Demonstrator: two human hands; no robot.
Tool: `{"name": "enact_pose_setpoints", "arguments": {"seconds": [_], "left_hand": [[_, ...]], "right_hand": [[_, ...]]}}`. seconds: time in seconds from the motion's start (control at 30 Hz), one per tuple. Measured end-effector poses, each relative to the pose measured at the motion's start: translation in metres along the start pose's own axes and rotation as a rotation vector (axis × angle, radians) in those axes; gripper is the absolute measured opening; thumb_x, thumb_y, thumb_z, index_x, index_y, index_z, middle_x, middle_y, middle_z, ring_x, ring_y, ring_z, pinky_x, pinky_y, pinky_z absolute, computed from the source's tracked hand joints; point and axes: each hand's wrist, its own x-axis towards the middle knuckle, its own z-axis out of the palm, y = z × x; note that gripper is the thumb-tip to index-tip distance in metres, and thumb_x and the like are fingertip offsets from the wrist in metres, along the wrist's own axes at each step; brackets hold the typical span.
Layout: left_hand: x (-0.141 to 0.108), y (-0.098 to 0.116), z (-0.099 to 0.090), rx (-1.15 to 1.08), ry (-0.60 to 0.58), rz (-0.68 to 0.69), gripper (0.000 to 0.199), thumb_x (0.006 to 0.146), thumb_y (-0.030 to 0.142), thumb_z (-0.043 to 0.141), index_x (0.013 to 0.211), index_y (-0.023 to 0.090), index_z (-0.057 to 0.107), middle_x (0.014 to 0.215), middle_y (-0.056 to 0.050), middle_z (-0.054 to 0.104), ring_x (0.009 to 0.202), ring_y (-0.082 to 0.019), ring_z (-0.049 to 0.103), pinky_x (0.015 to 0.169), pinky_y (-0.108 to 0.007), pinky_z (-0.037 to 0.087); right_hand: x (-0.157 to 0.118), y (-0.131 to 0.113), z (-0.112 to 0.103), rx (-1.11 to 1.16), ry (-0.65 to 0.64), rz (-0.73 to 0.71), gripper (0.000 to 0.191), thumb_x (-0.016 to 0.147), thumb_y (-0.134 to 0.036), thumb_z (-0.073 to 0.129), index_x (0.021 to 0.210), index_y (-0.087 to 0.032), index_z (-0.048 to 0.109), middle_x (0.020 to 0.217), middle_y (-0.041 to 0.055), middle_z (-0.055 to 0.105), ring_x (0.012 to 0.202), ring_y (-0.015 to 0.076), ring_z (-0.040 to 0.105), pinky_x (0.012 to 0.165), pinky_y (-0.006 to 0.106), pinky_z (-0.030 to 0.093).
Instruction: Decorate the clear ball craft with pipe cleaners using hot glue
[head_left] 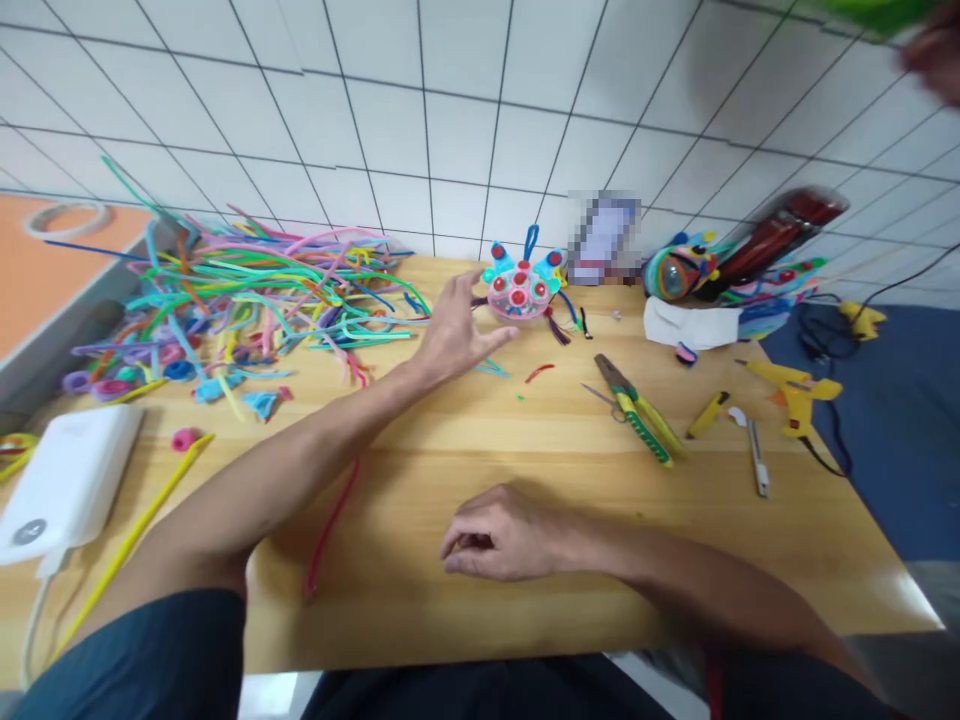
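The left hand (459,330), grip wide, might topple the colourful figure (519,290), upper centre, by brushing it; the right hand (501,535) curls, closure unclear.

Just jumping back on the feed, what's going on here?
A person has their left hand open beside a colourful craft figure near the tiled wall; whether the fingertips touch it is unclear. The right hand is loosely curled over the table, nearer its front edge. Fuzzy craft stems lie heaped on the left; pliers and a yellow glue gun lie on the right.
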Motion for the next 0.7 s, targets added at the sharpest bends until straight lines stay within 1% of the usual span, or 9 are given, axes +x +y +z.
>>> {"name": "enact_pose_setpoints", "arguments": {"seconds": [0.03, 0.1, 0.13, 0.2, 0.33, 0.43, 0.5, 0.63, 0.7], "left_hand": [[0.009, -0.002, 0.013, -0.012, 0.015, 0.021, 0.105, 0.079, 0.062, 0.093, 0.159, 0.019, 0.042, 0.163, -0.023, 0.053, 0.152, -0.039, 0.053, 0.126, -0.058, 0.049], [0.022, -0.007, 0.033, -0.026, 0.024, 0.023, 0.122, 0.07, 0.066, 0.098, 0.164, 0.02, 0.035, 0.171, -0.025, 0.044, 0.162, -0.044, 0.041, 0.134, -0.064, 0.037], [0.026, -0.009, 0.04, -0.034, 0.025, 0.005, 0.126, 0.068, 0.066, 0.099, 0.165, 0.02, 0.033, 0.174, -0.025, 0.04, 0.164, -0.045, 0.037, 0.137, -0.064, 0.033], [0.032, -0.014, 0.047, -0.053, 0.02, -0.042, 0.125, 0.069, 0.062, 0.099, 0.166, 0.019, 0.032, 0.175, -0.026, 0.037, 0.166, -0.045, 0.034, 0.139, -0.063, 0.029], [0.038, -0.018, 0.049, -0.104, -0.047, -0.11, 0.098, 0.079, 0.048, 0.093, 0.158, 0.019, 0.043, 0.163, -0.022, 0.05, 0.159, -0.04, 0.043, 0.136, -0.058, 0.035], [0.039, -0.014, 0.049, -0.124, -0.085, -0.169, 0.081, 0.081, 0.043, 0.092, 0.147, 0.02, 0.051, 0.15, -0.019, 0.059, 0.15, -0.04, 0.051, 0.129, -0.059, 0.043], [0.039, -0.01, 0.05, -0.112, -0.074, -0.213, 0.079, 0.079, 0.045, 0.094, 0.141, 0.02, 0.053, 0.143, -0.017, 0.061, 0.144, -0.04, 0.055, 0.125, -0.057, 0.047], [0.035, -0.007, 0.05, -0.142, -0.053, -0.299, 0.078, 0.076, 0.052, 0.096, 0.133, 0.019, 0.053, 0.137, -0.017, 0.064, 0.135, -0.038, 0.063, 0.119, -0.055, 0.051], [0.033, -0.008, 0.051, -0.215, -0.056, -0.339, 0.074, 0.078, 0.056, 0.095, 0.129, 0.022, 0.054, 0.132, -0.014, 0.067, 0.13, -0.036, 0.067, 0.116, -0.055, 0.053]], "right_hand": [[0.0, -0.001, 0.0, -0.008, -0.007, 0.006, 0.017, 0.103, -0.034, 0.076, 0.102, -0.02, 0.086, 0.085, 0.0025, 0.083, 0.074, 0.0133, 0.073, 0.072, 0.023, 0.054], [-0.001, -0.001, 0.0, -0.023, -0.024, 0.016, 0.018, 0.104, -0.034, 0.074, 0.104, -0.02, 0.086, 0.086, 0.0026, 0.083, 0.075, 0.0133, 0.073, 0.074, 0.023, 0.054], [-0.001, -0.001, 0.0, -0.03, -0.03, 0.02, 0.019, 0.105, -0.033, 0.073, 0.105, -0.02, 0.086, 0.086, 0.0027, 0.083, 0.075, 0.0133, 0.073, 0.074, 0.023, 0.054], [-0.002, 0.0, 0.001, -0.039, -0.046, 0.026, 0.019, 0.105, -0.034, 0.073, 0.106, -0.021, 0.086, 0.087, 0.0023, 0.084, 0.076, 0.0133, 0.073, 0.075, 0.023, 0.054], [-0.003, 0.002, 0.002, -0.051, -0.056, 0.018, 0.02, 0.106, -0.035, 0.072, 0.107, -0.021, 0.086, 0.088, 0.0027, 0.084, 0.077, 0.014, 0.074, 0.075, 0.024, 0.055], [-0.003, 0.004, 0.004, -0.064, -0.056, -0.003, 0.022, 0.107, -0.037, 0.069, 0.107, -0.022, 0.085, 0.088, 0.0025, 0.084, 0.078, 0.0142, 0.075, 0.075, 0.024, 0.056], [-0.003, 0.005, 0.005, -0.071, -0.052, -0.023, 0.021, 0.107, -0.037, 0.069, 0.107, -0.022, 0.084, 0.087, 0.0021, 0.084, 0.078, 0.014, 0.075, 0.075, 0.024, 0.056], [-0.004, 0.002, 0.004, -0.039, -0.032, -0.054, 0.02, 0.107, -0.035, 0.069, 0.104, -0.021, 0.084, 0.087, 0.0021, 0.083, 0.078, 0.0141, 0.075, 0.075, 0.024, 0.056], [-0.007, -0.002, -0.003, -0.008, 0.04, -0.067, 0.022, 0.107, -0.035, 0.067, 0.101, -0.022, 0.084, 0.085, 0.0019, 0.083, 0.077, 0.0142, 0.075, 0.074, 0.024, 0.056]]}}
